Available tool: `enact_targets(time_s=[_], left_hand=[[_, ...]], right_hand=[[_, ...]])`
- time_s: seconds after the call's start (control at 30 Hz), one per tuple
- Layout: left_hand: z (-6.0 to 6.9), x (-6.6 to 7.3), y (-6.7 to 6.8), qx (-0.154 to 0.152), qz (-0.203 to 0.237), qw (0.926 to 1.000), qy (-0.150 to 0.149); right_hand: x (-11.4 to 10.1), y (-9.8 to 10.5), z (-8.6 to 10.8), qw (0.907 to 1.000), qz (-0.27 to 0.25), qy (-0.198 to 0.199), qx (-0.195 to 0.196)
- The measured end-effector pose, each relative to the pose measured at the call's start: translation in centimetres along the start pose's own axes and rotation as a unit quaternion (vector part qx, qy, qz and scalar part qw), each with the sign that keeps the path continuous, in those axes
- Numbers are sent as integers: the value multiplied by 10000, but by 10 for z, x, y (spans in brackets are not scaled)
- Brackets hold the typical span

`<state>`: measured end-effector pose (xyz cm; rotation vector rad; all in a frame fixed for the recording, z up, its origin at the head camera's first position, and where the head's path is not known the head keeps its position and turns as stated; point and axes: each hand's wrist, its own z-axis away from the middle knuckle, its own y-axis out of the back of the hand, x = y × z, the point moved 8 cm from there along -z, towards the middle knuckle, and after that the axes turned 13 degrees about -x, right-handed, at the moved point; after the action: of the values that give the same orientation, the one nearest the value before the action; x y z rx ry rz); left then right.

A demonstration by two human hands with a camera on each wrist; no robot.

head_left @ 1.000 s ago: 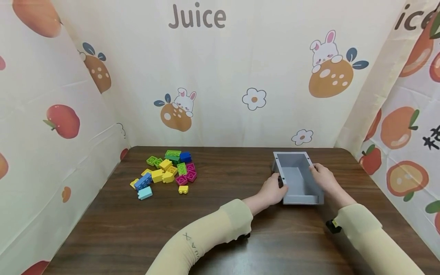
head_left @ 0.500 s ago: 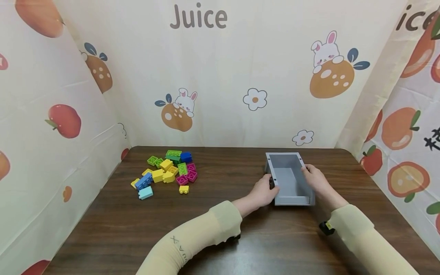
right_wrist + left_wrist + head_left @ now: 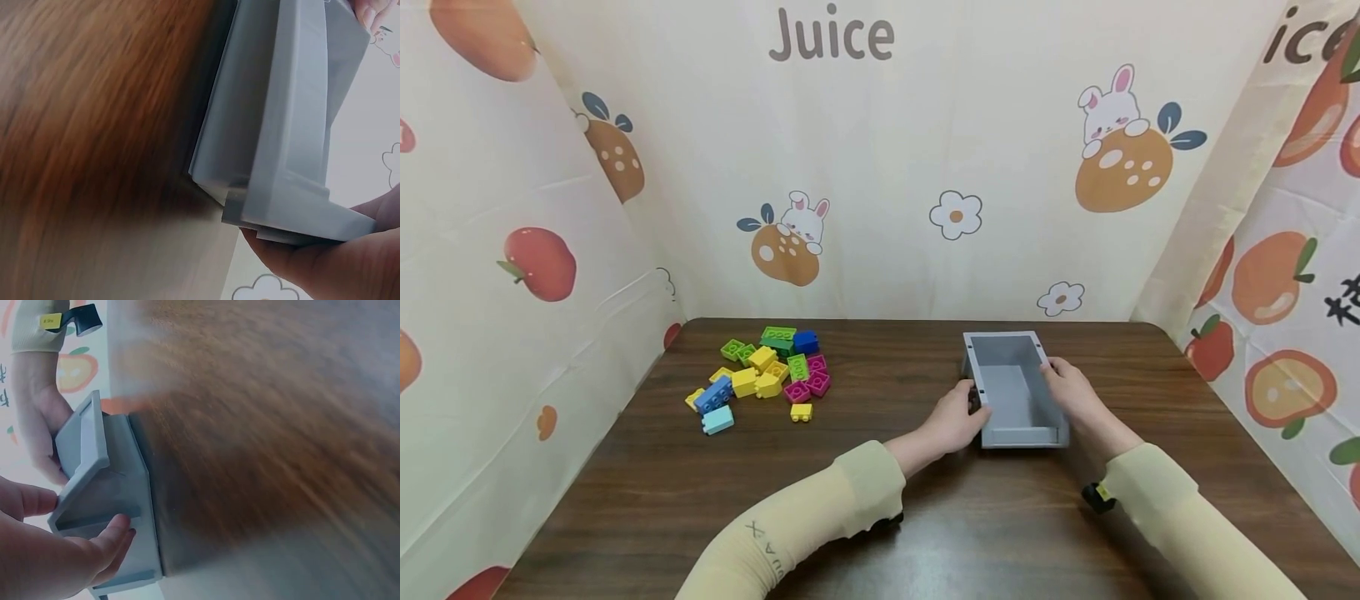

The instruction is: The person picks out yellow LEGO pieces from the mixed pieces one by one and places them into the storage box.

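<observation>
Between both hands is a grey plastic bin, its open top facing up and nothing seen inside. My left hand grips the bin's left wall, thumb over the rim and fingers on the outer side, as the left wrist view shows with the bin. The right hand holds the opposite wall by its rim; in the right wrist view its thumb and fingers pinch the edge of the bin. Whether the underside touches the table cannot be told for sure.
Toy building bricks lie loosely grouped at the table's left: yellow, green, magenta, blue and light blue. The dark wooden table ends at a printed curtain behind and on both sides.
Both hands have moved the grey bin steadily left across the table, toward the bricks, keeping the same grip. The bricks have stayed where they were.
</observation>
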<state>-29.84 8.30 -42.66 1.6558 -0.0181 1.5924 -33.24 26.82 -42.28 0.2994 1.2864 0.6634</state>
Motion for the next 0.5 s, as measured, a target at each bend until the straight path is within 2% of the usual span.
enact_targets(time_s=[0.5], left_hand=[[16,-14,19,53,295,9995,-97]], right_hand=[[-15,-23,-4,9987,-475,40,-160]])
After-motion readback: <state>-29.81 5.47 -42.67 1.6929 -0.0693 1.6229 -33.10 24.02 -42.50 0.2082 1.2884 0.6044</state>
